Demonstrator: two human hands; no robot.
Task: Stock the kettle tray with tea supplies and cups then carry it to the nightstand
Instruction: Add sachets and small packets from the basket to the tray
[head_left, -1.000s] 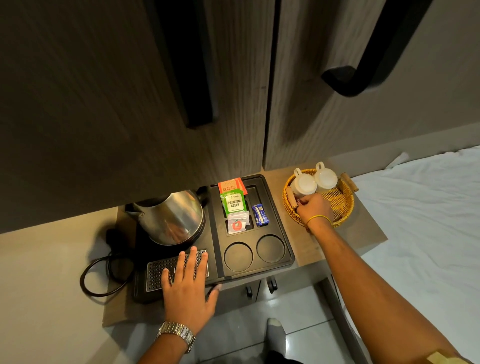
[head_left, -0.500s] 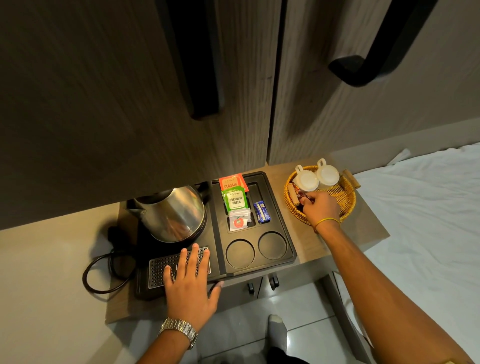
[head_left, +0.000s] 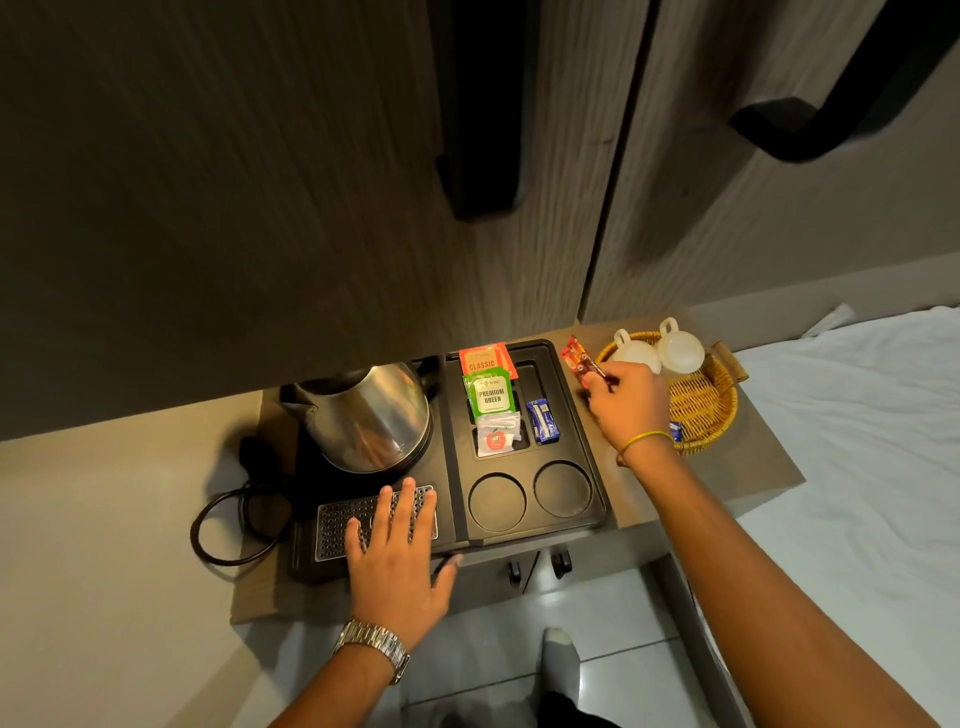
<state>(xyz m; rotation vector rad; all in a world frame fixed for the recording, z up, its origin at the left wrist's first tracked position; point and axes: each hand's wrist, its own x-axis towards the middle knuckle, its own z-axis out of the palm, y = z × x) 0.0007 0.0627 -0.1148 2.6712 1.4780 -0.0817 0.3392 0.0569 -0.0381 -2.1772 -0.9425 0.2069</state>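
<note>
a person's right hand (head_left: 626, 402) pinches a red sachet (head_left: 581, 362) between thumb and fingers, holding it in the air between a wicker basket (head_left: 701, 410) and the black kettle tray (head_left: 597, 467) on a low wooden bench (head_left: 748, 467). the left hand (head_left: 397, 556) lies flat and unclenched, grasping nothing, on the tray's perforated grille (head_left: 337, 525) at its 7 o'clock corner. a steel kettle (head_left: 371, 421) stands at the tray's 10 o'clock. tea packets marked classic (head_left: 485, 359) and premium green (head_left: 489, 395), a white sachet (head_left: 496, 439) and a blue sachet (head_left: 543, 421) fill the slots toward 1 o'clock; two round cup wells (head_left: 497, 501) at 5 o'clock are bare. two white cups (head_left: 680, 348) sit upturned in the basket at the tray's 2 o'clock, beside a white-sheeted bed (head_left: 857, 441).
</note>
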